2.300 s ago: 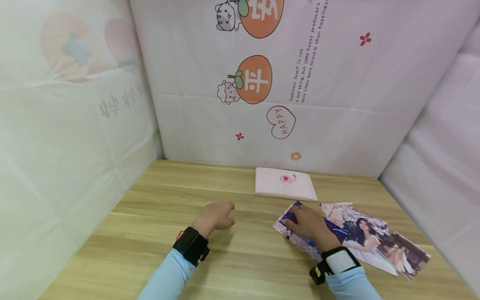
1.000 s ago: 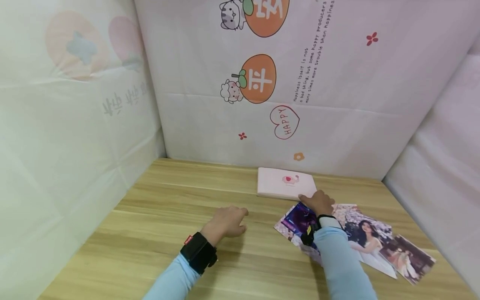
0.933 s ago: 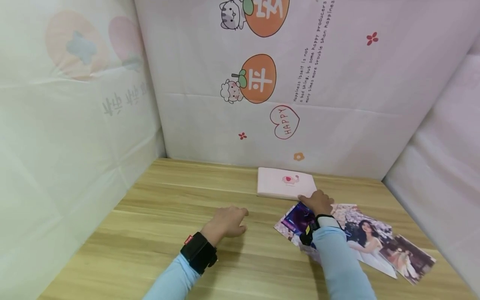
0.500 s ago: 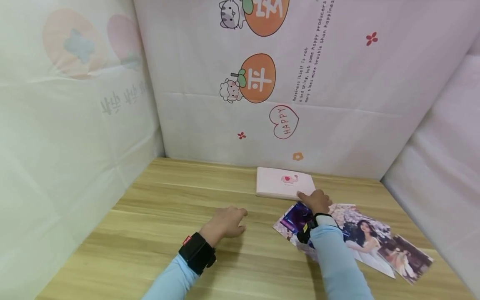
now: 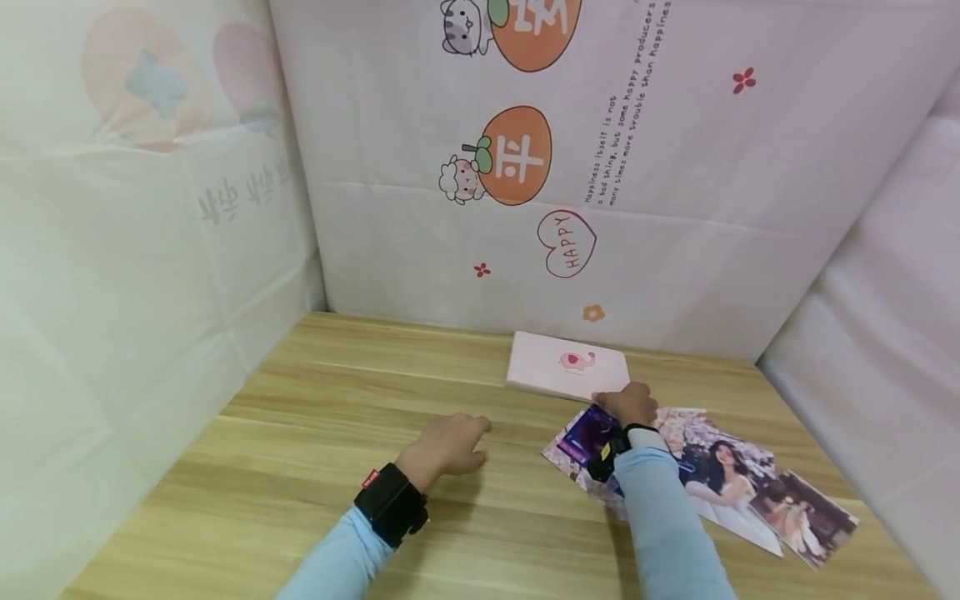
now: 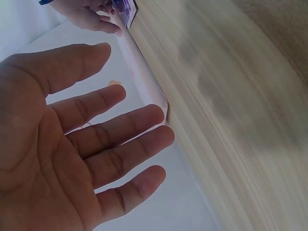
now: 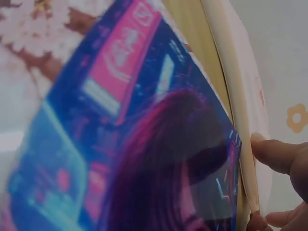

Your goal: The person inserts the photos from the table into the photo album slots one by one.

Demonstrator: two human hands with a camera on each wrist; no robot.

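Note:
A pale pink photo album (image 5: 551, 367) with a small elephant on its cover lies at the back of the wooden table. My right hand (image 5: 630, 403) grips its near right corner, thumb at the near side. The right wrist view shows the thumb (image 7: 276, 155) and fingertips at the album's edge (image 7: 243, 144). Below my right wrist lies a blue and purple photo (image 5: 588, 433), partly covered by the forearm. My left hand (image 5: 446, 446) hovers over the table, holding nothing, its palm (image 6: 43, 168) and spread fingers plain in the left wrist view.
Under the dark photo lies a cherry blossom print (image 5: 558, 458). To the right, a photo of a person in white (image 5: 723, 479) overlaps a smaller photo (image 5: 806, 517). White printed cloth (image 5: 420, 250) walls the table at the back and sides.
My right hand has gone from the blue and purple photo to the album's right corner and taken hold. The album has turned slightly just now. My left hand stays about where it was.

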